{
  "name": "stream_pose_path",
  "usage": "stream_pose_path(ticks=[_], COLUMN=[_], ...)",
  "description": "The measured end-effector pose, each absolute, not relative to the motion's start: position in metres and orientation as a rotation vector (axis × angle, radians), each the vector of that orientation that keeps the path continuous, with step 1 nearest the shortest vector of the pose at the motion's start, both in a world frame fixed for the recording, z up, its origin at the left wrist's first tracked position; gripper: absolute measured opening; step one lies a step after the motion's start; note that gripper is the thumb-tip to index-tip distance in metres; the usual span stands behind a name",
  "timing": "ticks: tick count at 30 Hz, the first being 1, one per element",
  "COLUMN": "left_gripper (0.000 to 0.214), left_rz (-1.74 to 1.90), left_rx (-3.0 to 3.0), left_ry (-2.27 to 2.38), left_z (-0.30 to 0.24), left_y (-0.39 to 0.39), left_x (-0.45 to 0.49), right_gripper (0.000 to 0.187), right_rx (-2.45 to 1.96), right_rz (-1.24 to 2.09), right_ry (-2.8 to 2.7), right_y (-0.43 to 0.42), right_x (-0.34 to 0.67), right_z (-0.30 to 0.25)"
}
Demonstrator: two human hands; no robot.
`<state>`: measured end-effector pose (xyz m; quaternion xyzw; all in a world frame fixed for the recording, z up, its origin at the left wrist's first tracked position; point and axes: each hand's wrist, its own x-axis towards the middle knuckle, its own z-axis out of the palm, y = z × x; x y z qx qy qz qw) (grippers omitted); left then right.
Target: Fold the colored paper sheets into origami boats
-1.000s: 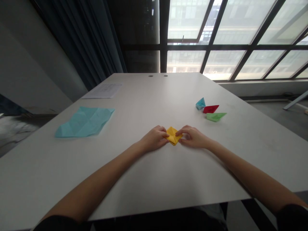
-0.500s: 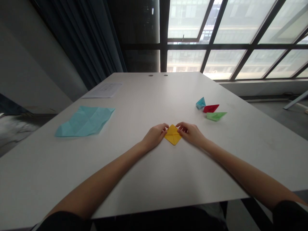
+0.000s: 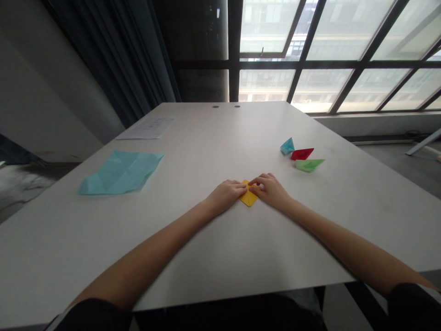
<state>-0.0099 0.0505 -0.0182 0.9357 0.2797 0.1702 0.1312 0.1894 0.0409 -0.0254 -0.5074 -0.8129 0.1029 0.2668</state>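
A small folded yellow paper (image 3: 248, 198) lies flat on the white table (image 3: 220, 248), in the middle of the view. My left hand (image 3: 226, 194) rests on its left side with the fingers pressed down on the paper. My right hand (image 3: 271, 189) covers its right side, fingertips meeting the left ones over the top corner. Only the lower tip of the paper shows between the two hands.
Three small folded paper boats stand to the right: a blue boat (image 3: 287, 147), a red boat (image 3: 302, 154) and a green boat (image 3: 309, 164). A creased light blue sheet (image 3: 121, 172) lies at the left, a printed white sheet (image 3: 147, 128) behind it. Windows run along the far side.
Both hands have closed in over the yellow paper. Its diamond shape was open to view half a second ago; now the fingers cover its upper half and press it flat.
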Motion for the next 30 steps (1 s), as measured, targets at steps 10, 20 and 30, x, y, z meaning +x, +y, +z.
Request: stream_pose_path(ticks=[10,20,30], left_gripper=[0.042,0.029,0.026], left_rz=[0.231,0.412,0.68], left_rx=[2.715,2.661,2.461], left_ry=[0.881,0.782,1.075], left_z=[-0.015,-0.018,-0.011], left_y=[0.042,0.05,0.041], left_x=[-0.024,-0.029,-0.024], right_gripper=[0.026,0.026,0.029], right_rx=[-1.509,-1.294,-0.933], right_rz=[0.337,0.415,0.472], right_ry=[-2.189,-2.28,-2.399], right_y=[0.055,0.046,0.037], right_x=[0.214,0.217,0.212], right_z=[-0.031,-0.024,-0.012])
